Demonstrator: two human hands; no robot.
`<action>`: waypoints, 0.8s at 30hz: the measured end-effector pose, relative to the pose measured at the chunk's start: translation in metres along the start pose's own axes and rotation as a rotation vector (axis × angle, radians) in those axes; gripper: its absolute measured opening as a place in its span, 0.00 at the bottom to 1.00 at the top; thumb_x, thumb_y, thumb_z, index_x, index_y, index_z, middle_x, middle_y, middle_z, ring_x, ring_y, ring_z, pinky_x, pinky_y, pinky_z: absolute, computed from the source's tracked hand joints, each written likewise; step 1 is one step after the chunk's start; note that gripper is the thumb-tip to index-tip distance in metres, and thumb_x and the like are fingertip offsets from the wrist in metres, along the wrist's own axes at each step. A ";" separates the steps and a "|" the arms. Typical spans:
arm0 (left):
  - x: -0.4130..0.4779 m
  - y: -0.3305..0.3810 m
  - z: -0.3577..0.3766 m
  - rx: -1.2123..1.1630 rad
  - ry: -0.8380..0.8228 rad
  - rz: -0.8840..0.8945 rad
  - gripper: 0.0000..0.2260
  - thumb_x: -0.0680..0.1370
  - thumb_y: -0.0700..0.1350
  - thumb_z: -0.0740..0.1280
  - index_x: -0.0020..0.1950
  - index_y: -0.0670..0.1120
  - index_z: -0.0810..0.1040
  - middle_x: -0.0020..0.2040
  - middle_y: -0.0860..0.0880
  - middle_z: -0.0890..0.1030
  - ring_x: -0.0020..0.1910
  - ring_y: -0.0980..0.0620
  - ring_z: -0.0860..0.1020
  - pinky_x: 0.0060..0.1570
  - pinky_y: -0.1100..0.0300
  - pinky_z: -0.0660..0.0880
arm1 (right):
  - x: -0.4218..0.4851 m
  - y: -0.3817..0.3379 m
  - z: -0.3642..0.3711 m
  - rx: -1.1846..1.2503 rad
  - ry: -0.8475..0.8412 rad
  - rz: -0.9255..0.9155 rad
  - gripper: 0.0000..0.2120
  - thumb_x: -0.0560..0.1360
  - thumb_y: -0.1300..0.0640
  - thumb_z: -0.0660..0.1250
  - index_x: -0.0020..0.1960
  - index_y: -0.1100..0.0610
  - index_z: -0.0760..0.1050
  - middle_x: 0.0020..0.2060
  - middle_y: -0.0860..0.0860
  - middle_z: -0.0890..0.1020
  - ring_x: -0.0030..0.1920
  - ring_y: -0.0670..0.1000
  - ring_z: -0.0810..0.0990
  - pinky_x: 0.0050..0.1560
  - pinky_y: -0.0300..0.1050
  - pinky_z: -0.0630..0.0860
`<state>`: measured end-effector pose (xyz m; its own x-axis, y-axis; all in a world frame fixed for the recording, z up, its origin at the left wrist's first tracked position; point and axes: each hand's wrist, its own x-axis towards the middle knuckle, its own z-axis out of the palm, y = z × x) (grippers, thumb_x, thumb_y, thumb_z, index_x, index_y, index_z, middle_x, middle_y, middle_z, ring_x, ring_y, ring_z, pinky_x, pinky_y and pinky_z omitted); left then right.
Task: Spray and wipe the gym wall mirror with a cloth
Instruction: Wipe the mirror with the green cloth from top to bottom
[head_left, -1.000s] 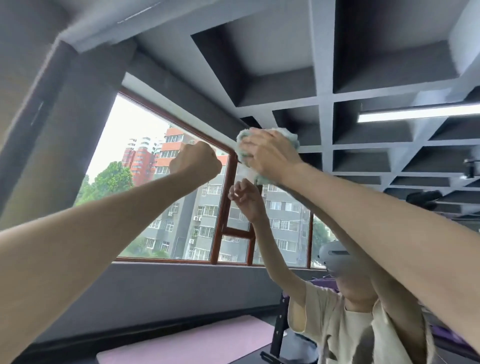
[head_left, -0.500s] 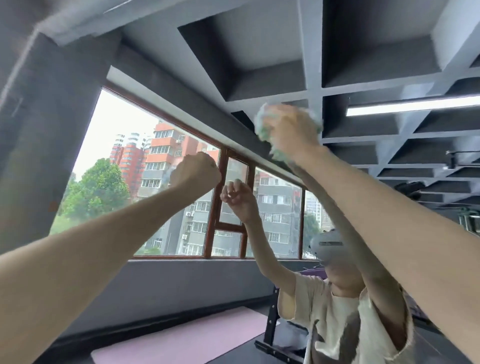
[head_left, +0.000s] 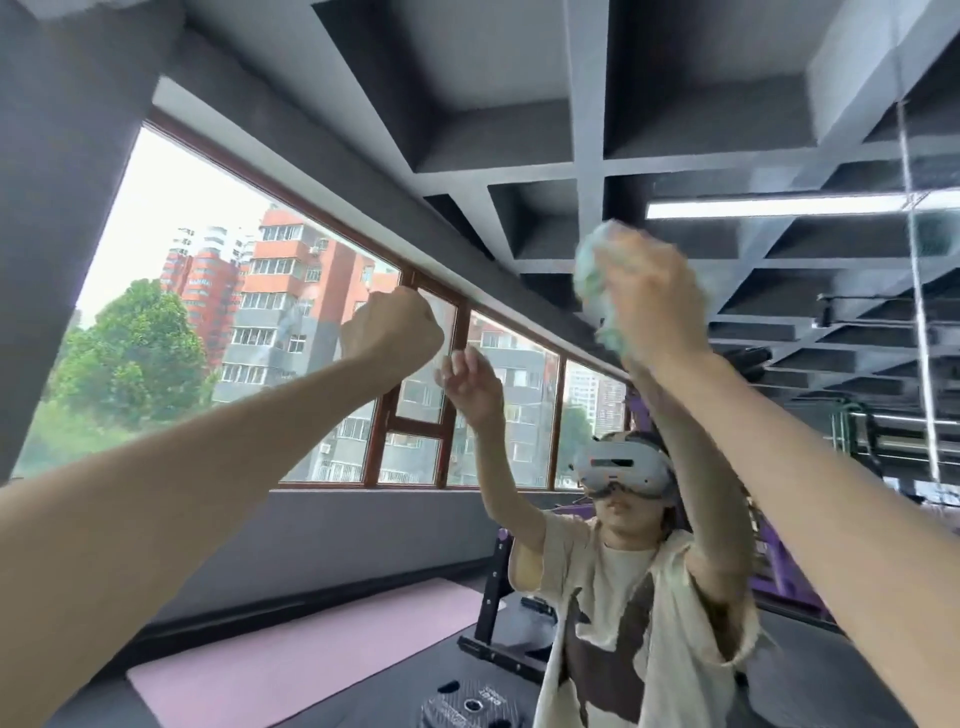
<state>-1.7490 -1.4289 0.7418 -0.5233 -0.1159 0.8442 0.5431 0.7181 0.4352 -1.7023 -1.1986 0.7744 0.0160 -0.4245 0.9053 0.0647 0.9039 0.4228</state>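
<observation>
Your right hand (head_left: 654, 306) is raised high on the right, its fingers closed around a bunched pale green cloth (head_left: 589, 275). The cloth is held against the mirror (head_left: 519, 156), which fills almost the whole view in front of you. Hand and cloth are both blurred, so the exact finger positions are hard to read. The cloth bulges out to the left of and below your knuckles.

Your left hand (head_left: 395, 330) is up as well, lower and well to the left of the cloth. It is clenched into a fist with its back towards you, close to the glass. Nothing shows in its grip. Whether it touches the mirror, you cannot tell from here.

In the glass, your reflection (head_left: 639, 597) stands in a cream short-sleeved shirt with a grey headset (head_left: 621, 465) over the eyes and both arms lifted. The mirrored left hand (head_left: 470, 384) sits just right of your real fist.

Also reflected are a long window (head_left: 208, 312) with orange and grey apartment blocks and a green tree, and a coffered grey ceiling with a lit strip light (head_left: 779, 208). A pink mat (head_left: 311, 649) lies on the floor, with a black weight plate (head_left: 472, 706) near the bottom edge.
</observation>
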 end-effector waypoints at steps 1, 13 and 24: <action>-0.003 0.002 -0.001 0.004 -0.003 0.007 0.09 0.71 0.40 0.63 0.46 0.47 0.81 0.45 0.48 0.81 0.45 0.44 0.79 0.43 0.56 0.76 | 0.002 0.019 -0.009 -0.004 0.116 0.203 0.13 0.76 0.64 0.61 0.56 0.56 0.79 0.62 0.52 0.77 0.61 0.56 0.76 0.64 0.57 0.72; -0.029 0.048 0.016 -0.110 -0.098 0.034 0.10 0.72 0.38 0.61 0.45 0.44 0.82 0.45 0.47 0.81 0.44 0.47 0.79 0.46 0.54 0.79 | -0.020 0.065 -0.049 -0.042 0.067 0.198 0.17 0.78 0.57 0.53 0.58 0.57 0.79 0.63 0.52 0.78 0.61 0.56 0.76 0.66 0.53 0.70; -0.030 0.085 0.036 -0.179 -0.069 0.093 0.11 0.71 0.37 0.60 0.41 0.43 0.82 0.41 0.46 0.81 0.43 0.46 0.79 0.47 0.49 0.79 | -0.037 0.088 -0.051 -0.087 -0.119 -0.021 0.19 0.76 0.64 0.60 0.64 0.52 0.75 0.67 0.50 0.75 0.65 0.55 0.74 0.68 0.56 0.68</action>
<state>-1.7107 -1.3398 0.7421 -0.5056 -0.0029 0.8628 0.6961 0.5895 0.4099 -1.6466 -1.1062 0.7760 -0.1045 -0.4293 0.8971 0.1499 0.8849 0.4409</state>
